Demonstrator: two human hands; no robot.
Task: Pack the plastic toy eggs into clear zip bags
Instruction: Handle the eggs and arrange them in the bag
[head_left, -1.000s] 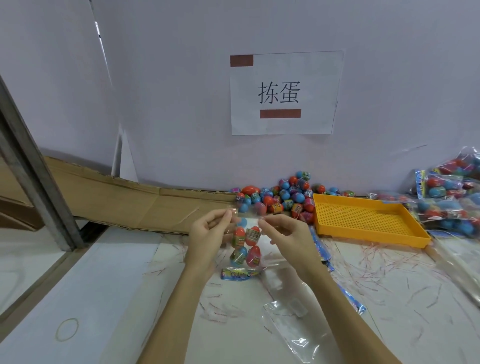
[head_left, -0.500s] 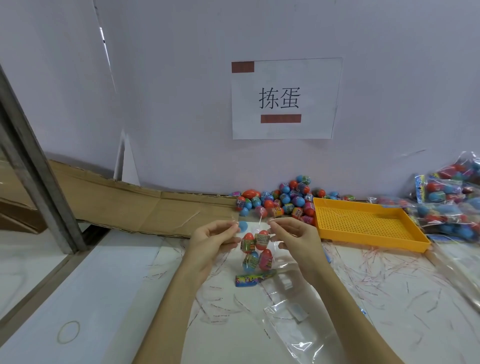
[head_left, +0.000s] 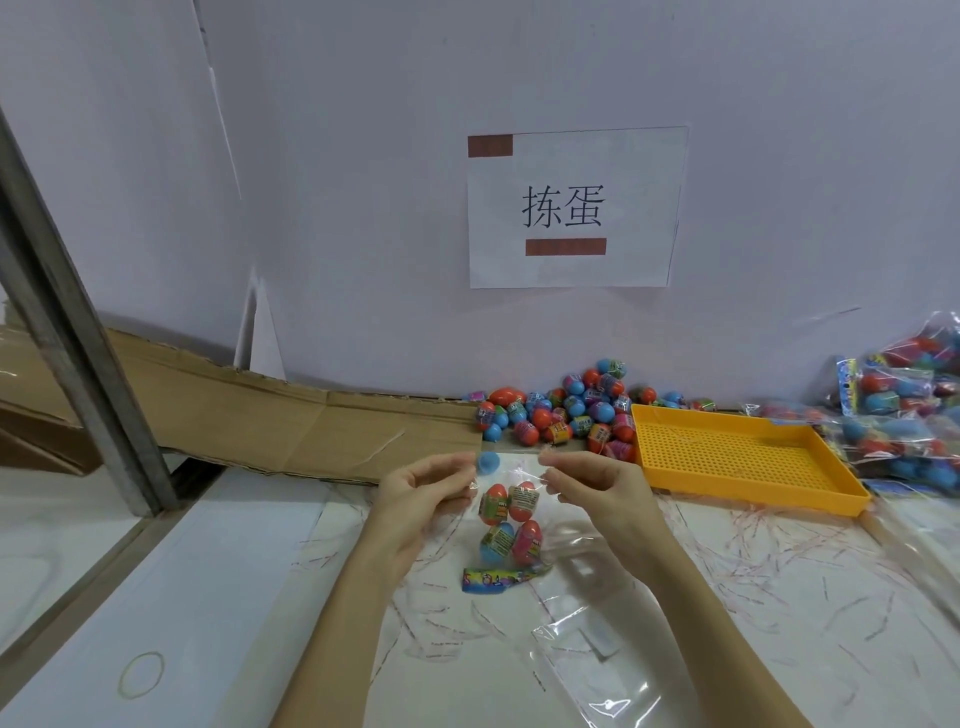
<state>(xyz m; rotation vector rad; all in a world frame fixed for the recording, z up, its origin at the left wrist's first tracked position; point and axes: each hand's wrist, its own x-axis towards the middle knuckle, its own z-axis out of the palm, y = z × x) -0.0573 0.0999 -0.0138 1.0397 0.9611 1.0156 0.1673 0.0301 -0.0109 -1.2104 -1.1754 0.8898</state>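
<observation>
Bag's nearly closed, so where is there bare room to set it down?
The yellow tray is bare inside, and the white table left of the left hand is open. The loose eggs and filled bags crowd the back and right.

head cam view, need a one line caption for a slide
Both hands, left hand and right hand, pinch the top of a clear zip bag holding four toy eggs, above the table.

Clear zip bag (head_left: 511, 519) hanging upright, seemingly four red and blue eggs (head_left: 508, 524) inside.

Egg pile (head_left: 563, 410) left of tray (head_left: 748, 496)
</observation>
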